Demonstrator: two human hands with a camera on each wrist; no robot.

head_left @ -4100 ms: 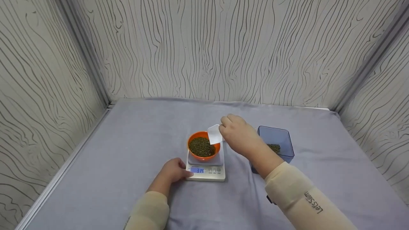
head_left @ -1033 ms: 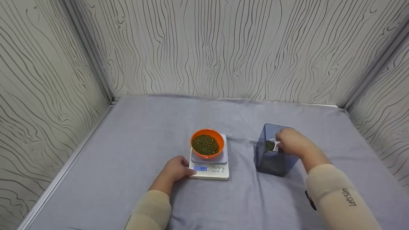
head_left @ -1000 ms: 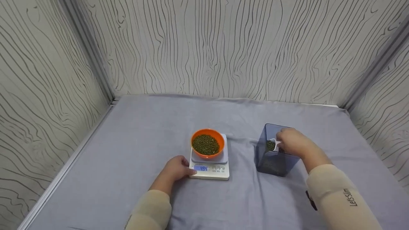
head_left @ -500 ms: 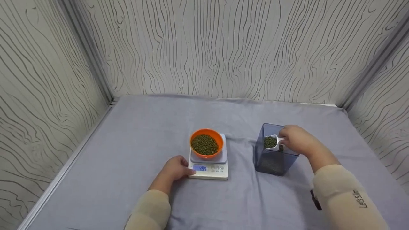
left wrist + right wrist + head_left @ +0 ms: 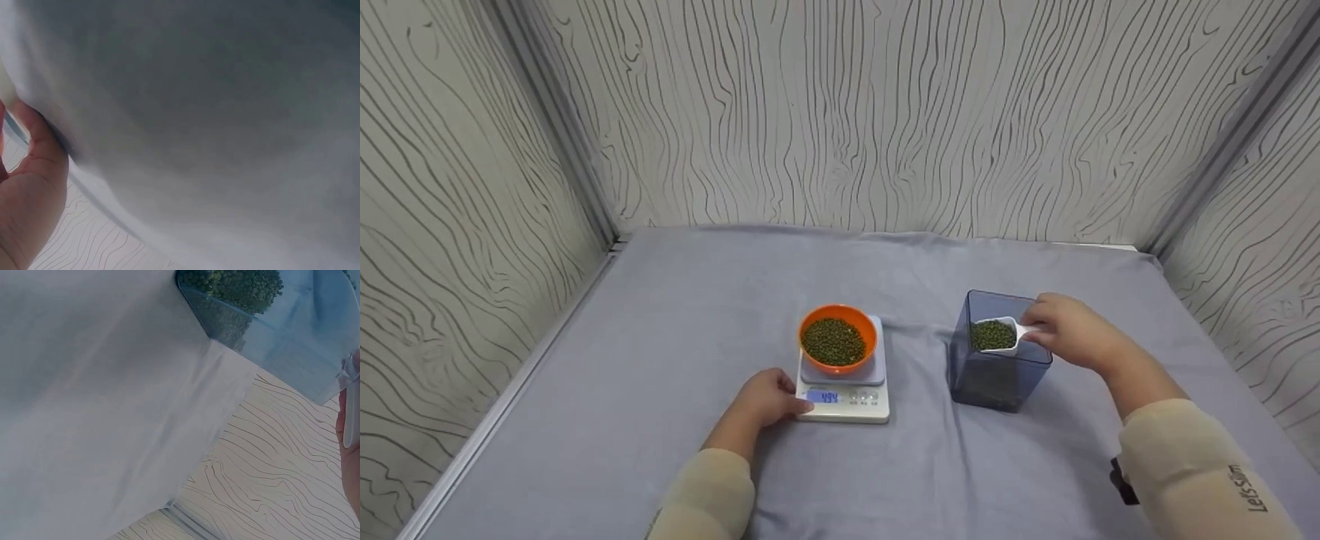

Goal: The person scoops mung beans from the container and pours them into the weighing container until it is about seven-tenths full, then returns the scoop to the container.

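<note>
In the head view my right hand [image 5: 1072, 330] grips the handle of a white scoop [image 5: 1027, 329] filled with green mung beans [image 5: 994, 335]. The scoop is over the mouth of a clear blue bin [image 5: 994, 381], level, close to its rim. More beans show through the bin's wall [image 5: 304, 349] in the right wrist view. My left hand [image 5: 769, 399] holds the front left corner of a white kitchen scale [image 5: 847, 412], thumb on top beside the lit display; its other fingers are partly hidden. An orange bowl [image 5: 867, 324] holding mung beans sits on the scale's platform.
A grey-lavender cloth [image 5: 697, 300], slightly wrinkled, covers the table. Wood-grain patterned panels [image 5: 840, 112] close it in at the back and both sides. Cloth lies between the scale and the bin.
Some seconds ago my right hand tipped the scoop over the bowl, and the display number has changed since. Then it dipped into the bin and has risen with beans. The left hand stays put.
</note>
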